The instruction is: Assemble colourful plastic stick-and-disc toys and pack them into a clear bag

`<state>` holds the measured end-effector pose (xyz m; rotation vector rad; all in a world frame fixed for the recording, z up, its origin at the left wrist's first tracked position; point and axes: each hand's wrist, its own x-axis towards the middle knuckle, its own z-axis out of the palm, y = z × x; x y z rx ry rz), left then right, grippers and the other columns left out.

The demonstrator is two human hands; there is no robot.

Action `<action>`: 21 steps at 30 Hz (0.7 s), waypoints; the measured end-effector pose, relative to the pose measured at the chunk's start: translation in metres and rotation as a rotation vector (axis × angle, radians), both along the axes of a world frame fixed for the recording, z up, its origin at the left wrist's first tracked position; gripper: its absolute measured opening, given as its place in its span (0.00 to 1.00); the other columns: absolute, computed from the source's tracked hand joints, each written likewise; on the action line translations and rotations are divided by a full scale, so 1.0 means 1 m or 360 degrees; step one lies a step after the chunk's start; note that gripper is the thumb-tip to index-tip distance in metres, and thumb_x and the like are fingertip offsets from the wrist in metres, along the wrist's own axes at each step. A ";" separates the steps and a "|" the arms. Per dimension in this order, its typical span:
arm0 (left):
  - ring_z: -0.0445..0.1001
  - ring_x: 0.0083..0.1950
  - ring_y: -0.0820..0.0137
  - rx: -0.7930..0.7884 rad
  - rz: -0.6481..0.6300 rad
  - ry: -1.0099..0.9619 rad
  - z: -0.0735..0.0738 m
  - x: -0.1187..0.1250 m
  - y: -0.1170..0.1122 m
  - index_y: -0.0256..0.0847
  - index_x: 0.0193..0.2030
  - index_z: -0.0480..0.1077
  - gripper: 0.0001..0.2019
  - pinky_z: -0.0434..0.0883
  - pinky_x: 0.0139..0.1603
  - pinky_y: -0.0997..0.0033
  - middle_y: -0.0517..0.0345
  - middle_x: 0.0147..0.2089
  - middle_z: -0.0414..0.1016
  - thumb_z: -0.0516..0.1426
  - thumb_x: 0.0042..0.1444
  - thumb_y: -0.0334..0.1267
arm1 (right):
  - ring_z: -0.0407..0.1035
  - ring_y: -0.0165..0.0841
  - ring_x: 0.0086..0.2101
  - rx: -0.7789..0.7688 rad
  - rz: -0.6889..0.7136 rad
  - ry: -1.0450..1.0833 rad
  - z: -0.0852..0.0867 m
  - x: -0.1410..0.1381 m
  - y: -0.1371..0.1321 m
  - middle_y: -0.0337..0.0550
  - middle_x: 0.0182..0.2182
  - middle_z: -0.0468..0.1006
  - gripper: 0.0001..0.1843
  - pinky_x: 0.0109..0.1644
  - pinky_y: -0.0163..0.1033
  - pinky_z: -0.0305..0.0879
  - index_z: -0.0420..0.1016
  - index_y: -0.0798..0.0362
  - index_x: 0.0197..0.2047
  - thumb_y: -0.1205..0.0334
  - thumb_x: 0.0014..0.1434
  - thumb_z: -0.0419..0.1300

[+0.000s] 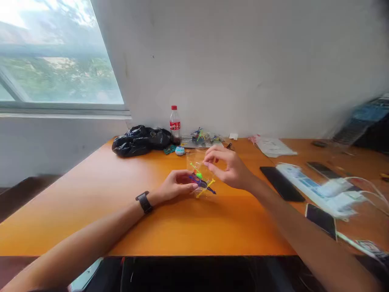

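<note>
- A clear plastic bag (191, 157) stands between two bare hands, just above the middle of an orange-brown table (197, 233); its film is so see-through that its edges are hard to trace.
- Inside it are small plastic pieces (210, 183) in yellow, blue and bright green; they overlap, so their full shapes cannot be told.
- The left hand (180, 184) has its thumb and fingers clamped on the bag's lower left side, with some fingertips hidden behind it. A dark watch (144, 202) circles that wrist.
- The right hand (223, 164) pinches the bag near its top right, thumb and forefinger tips together; the other fingers curl, partly covered.
- Both forearms are cut off by the bottom edge.
- By the wall, a black bag (141, 140) lies beside a red-capped bottle (174, 125); the black bag's contents are hidden.
- Right of the bottle, another heap of colourful pieces (200, 134) is too small to sort out.
- On the right, a white power strip (306, 186) and a phone (320, 221) look smeared.
- The window (57, 56) runs out of view at upper left.
</note>
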<state>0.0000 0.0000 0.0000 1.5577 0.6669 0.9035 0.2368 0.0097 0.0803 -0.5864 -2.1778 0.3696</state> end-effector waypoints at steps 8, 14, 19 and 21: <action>0.81 0.43 0.65 0.0042 0.0077 -0.0098 -0.009 0.001 0.002 0.36 0.48 0.76 0.19 0.75 0.46 0.68 0.48 0.45 0.83 0.71 0.59 0.48 | 0.74 0.38 0.48 -0.0505 -0.0015 0.0253 -0.048 0.008 0.009 0.47 0.48 0.75 0.09 0.45 0.40 0.72 0.79 0.51 0.37 0.56 0.64 0.70; 0.80 0.44 0.66 0.0097 0.0219 -0.0025 -0.001 0.002 0.002 0.36 0.48 0.80 0.18 0.75 0.47 0.70 0.48 0.45 0.84 0.67 0.63 0.50 | 0.74 0.36 0.45 -0.0563 0.0010 0.0155 -0.058 -0.004 -0.001 0.46 0.47 0.75 0.10 0.45 0.41 0.71 0.81 0.51 0.37 0.54 0.66 0.68; 0.78 0.38 0.68 0.0127 0.0379 0.0008 -0.003 0.002 0.002 0.35 0.40 0.83 0.17 0.73 0.42 0.72 0.51 0.38 0.84 0.68 0.62 0.51 | 0.74 0.38 0.46 -0.0591 -0.0036 0.0045 -0.068 -0.006 -0.001 0.46 0.48 0.75 0.12 0.47 0.43 0.71 0.85 0.48 0.45 0.51 0.62 0.72; 0.77 0.37 0.68 0.0116 0.0431 -0.0017 -0.004 0.003 0.002 0.36 0.39 0.83 0.17 0.73 0.41 0.72 0.51 0.37 0.84 0.68 0.61 0.51 | 0.73 0.39 0.48 -0.0621 -0.0035 0.0024 -0.069 -0.006 -0.001 0.47 0.49 0.75 0.14 0.49 0.43 0.71 0.86 0.47 0.46 0.50 0.61 0.72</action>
